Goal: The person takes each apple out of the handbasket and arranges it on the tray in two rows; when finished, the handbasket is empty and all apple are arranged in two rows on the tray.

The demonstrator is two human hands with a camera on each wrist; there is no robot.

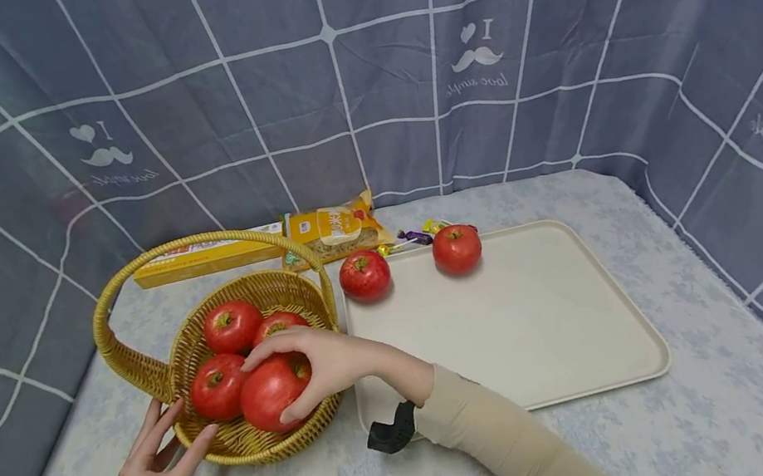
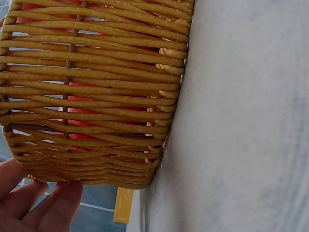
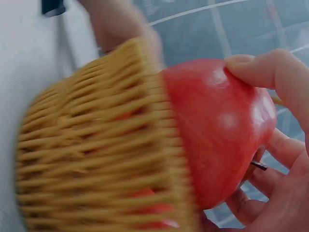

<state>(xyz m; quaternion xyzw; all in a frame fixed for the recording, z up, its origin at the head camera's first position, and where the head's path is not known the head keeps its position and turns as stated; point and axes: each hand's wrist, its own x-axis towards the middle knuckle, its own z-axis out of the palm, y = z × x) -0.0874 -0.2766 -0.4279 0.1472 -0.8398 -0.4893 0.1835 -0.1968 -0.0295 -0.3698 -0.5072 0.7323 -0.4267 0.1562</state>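
Note:
A wicker basket [image 1: 277, 451] with a tall handle stands at the left and holds several red apples, one of them here [image 1: 233, 326]. My right hand [image 1: 330, 362] grips a larger-looking red apple [image 3: 217, 125] at the basket's near right side, thumb on one side and fingers round the other. In the right wrist view this apple overlaps the basket rim, its stem turned toward the palm. My left hand [image 1: 151, 470] touches the basket's left front edge, fingers fairly straight; its fingertips [image 2: 67, 191] lie against the weave in the left wrist view.
Right of the basket lies a cream tray [image 1: 516, 316]. One apple [image 1: 457, 249] sits on its back edge and another apple [image 1: 365, 276] at its back left corner. Behind are a yellow box [image 1: 207, 259], a yellow food packet [image 1: 335, 230] and wrapped candies [image 1: 418, 237]. A grey curtain [image 1: 392, 76] surrounds the table.

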